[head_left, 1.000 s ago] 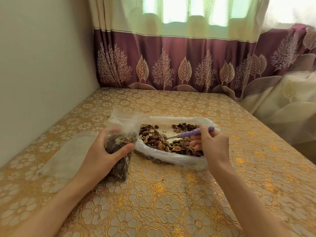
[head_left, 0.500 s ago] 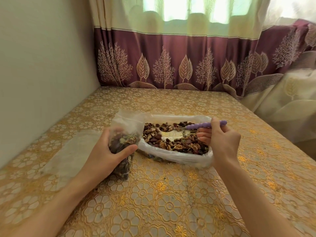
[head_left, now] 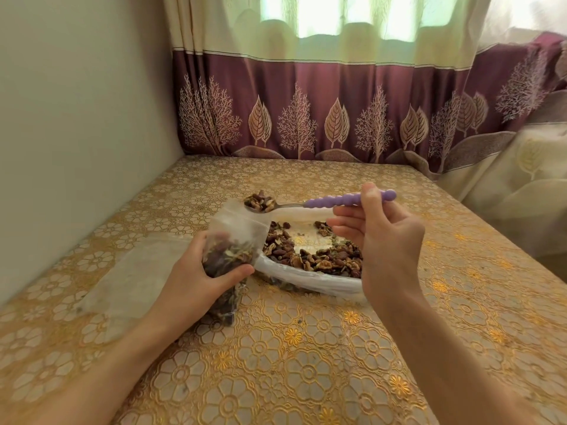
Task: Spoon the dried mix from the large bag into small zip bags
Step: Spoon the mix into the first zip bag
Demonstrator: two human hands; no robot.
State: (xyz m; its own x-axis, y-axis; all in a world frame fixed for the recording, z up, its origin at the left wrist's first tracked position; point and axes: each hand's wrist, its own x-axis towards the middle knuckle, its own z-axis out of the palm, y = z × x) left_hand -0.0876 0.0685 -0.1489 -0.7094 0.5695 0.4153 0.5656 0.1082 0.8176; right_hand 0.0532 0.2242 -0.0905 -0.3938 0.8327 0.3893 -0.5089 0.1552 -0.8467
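Spoon [head_left: 310, 203], heaped w/ dried mix [head_left: 259, 202], pinched in my right hand [head_left: 386, 240]; left hand [head_left: 199, 280] fingers grip small zip bag [head_left: 236, 240]; tip slowly over its mouth.

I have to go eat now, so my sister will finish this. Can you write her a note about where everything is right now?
Left hand grips the small bag, upright on the table, mouth open, partly filled.
Right hand holds the spoon, loaded with mix, level at the small bag's mouth.
Big bag lies open behind, mix ringed around a bare middle.
Done: spoonful scooped and raised.
Left: tip it in, keep scooping, zip the bag.
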